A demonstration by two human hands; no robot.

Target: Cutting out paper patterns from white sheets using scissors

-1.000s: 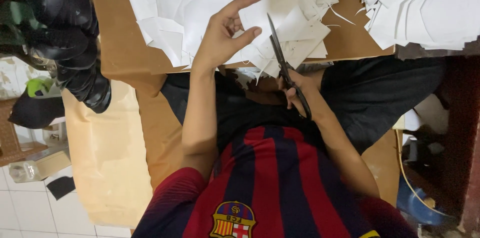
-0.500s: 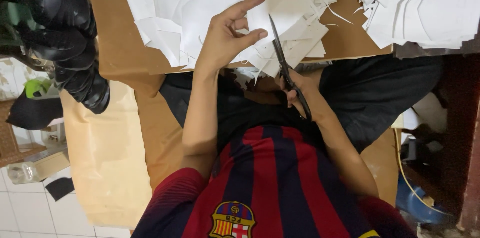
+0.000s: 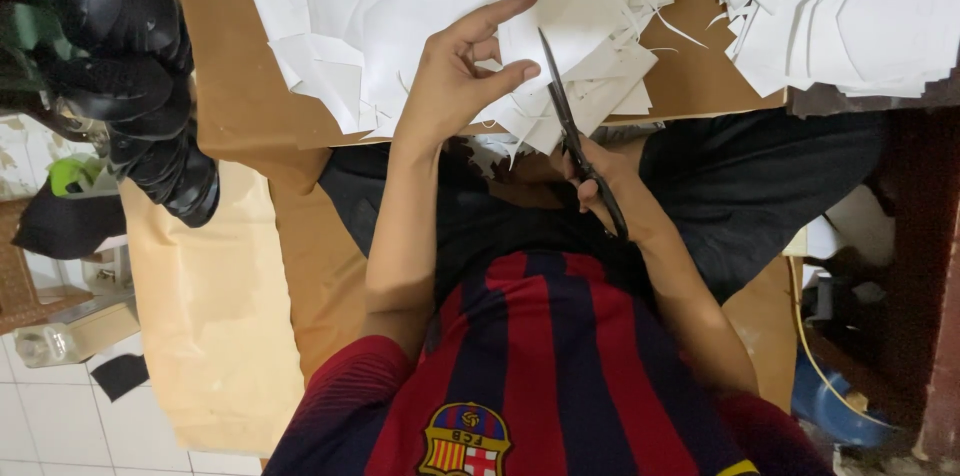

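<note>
My left hand [image 3: 455,76] pinches a white paper piece [image 3: 570,16] between thumb and fingers, held up over a heap of white cut paper [image 3: 400,6] on a brown cardboard sheet [image 3: 235,86]. My right hand [image 3: 605,186] grips black scissors [image 3: 565,111], whose blades point up into the lower edge of that piece. Both forearms reach out from a red and dark blue striped shirt [image 3: 540,356].
A second stack of white paper shapes [image 3: 840,11] lies at the top right. Black gloves or boots [image 3: 130,66] are piled at the left. Tan paper sheets [image 3: 215,296] cover the floor below; a blue object [image 3: 830,406] sits lower right.
The scissors have shifted slightly along the paper edge and the left hand has turned the piece a little; otherwise the scene is the same.
</note>
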